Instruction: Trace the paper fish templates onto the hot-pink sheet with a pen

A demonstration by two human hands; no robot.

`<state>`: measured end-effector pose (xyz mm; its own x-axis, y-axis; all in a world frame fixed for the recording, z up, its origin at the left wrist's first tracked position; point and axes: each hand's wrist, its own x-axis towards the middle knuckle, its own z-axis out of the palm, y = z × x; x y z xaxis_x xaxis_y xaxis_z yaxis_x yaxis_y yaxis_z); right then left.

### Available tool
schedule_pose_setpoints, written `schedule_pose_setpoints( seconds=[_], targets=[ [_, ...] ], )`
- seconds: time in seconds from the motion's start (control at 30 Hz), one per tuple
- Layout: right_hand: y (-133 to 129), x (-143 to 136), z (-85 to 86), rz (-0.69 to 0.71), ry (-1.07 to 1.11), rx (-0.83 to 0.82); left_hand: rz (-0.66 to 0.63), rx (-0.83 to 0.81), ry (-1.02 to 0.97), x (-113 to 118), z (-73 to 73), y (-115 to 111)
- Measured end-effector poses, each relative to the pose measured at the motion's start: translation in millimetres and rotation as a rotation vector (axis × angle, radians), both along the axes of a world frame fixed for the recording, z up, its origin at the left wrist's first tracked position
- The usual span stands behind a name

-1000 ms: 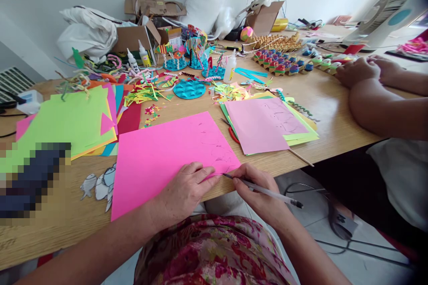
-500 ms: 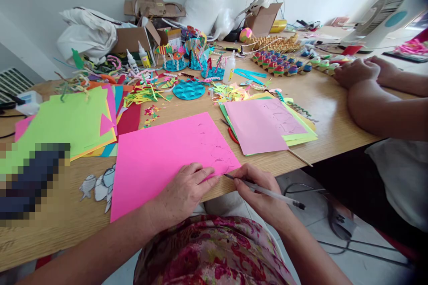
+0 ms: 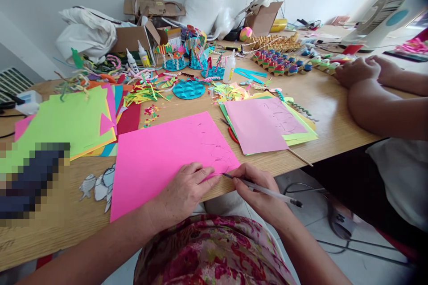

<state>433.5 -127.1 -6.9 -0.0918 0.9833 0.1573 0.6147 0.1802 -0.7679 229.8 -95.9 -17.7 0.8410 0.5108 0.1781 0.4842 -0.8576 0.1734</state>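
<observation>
A bright pink sheet of paper (image 3: pixel 157 160) lies at the table's front edge, with thin dark outlines drawn along its right side. My left hand (image 3: pixel 190 187) rests on its lower edge, fingers stretched out and holding nothing. My right hand (image 3: pixel 259 189) grips a pen (image 3: pixel 270 191) with a clear barrel and dark end; its tip meets the sheet near its lower right corner, just right of my left fingertips. Beside it, a pale pink sheet (image 3: pixel 250 129) with pencil-thin outlines covers green and yellow paper. Red-handled scissors (image 3: pixel 232 135) stick out partly from under that stack.
Fish cutouts (image 3: pixel 100 185) and a green paper stack (image 3: pixel 73 120) lie to the left. Behind are paper strips (image 3: pixel 143 93), a blue disc (image 3: pixel 189 90), a glue bottle (image 3: pixel 229 69) and painted egg-carton pieces (image 3: pixel 277 64). Another person's arms (image 3: pixel 384 102) rest at the right.
My right hand and the pen have shifted very slightly left. My left hand and the pink sheet stay where they were.
</observation>
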Motion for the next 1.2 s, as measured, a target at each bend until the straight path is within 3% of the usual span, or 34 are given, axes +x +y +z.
schedule_pose_setpoints(
  seconds=[1.2],
  targets=[
    [-2.6, 4.4, -8.0, -0.009, 0.011, 0.012, 0.004, 0.046, -0.017, -0.7, -4.3, 0.4]
  ],
)
